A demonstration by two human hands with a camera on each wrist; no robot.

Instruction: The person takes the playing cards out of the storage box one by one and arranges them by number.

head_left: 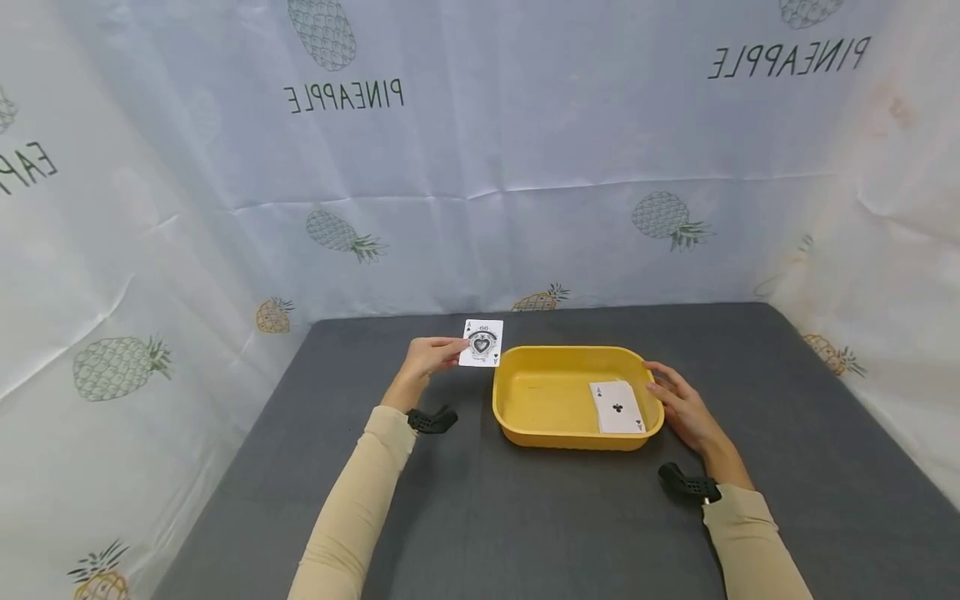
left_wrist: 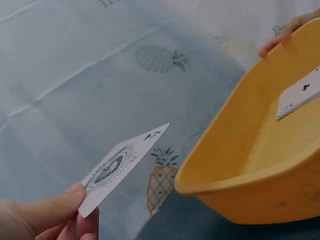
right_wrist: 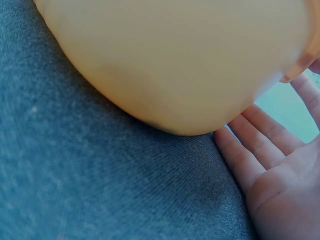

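In the head view my left hand (head_left: 427, 360) pinches a playing card, an ace with an ornate black centre (head_left: 482, 343), just off the left end of a yellow plastic basin (head_left: 540, 354). The left wrist view shows the thumb on the card's printed face (left_wrist: 117, 167) and fingers behind it. At the basin's other end, my right hand (head_left: 684, 410) holds the rim, thumb over the edge and other fingers along the outer wall (right_wrist: 175, 75). Inside the basin, at its right, lies a small stack of cards (head_left: 618, 408), ace of clubs on top.
The basin stands on a dark grey tabletop (head_left: 525, 517). Behind and at both sides hangs a pale cloth (head_left: 480, 242) printed with pineapples. A black camera mount (head_left: 432, 419) sits on the left wrist, another mount (head_left: 688, 483) on the right.
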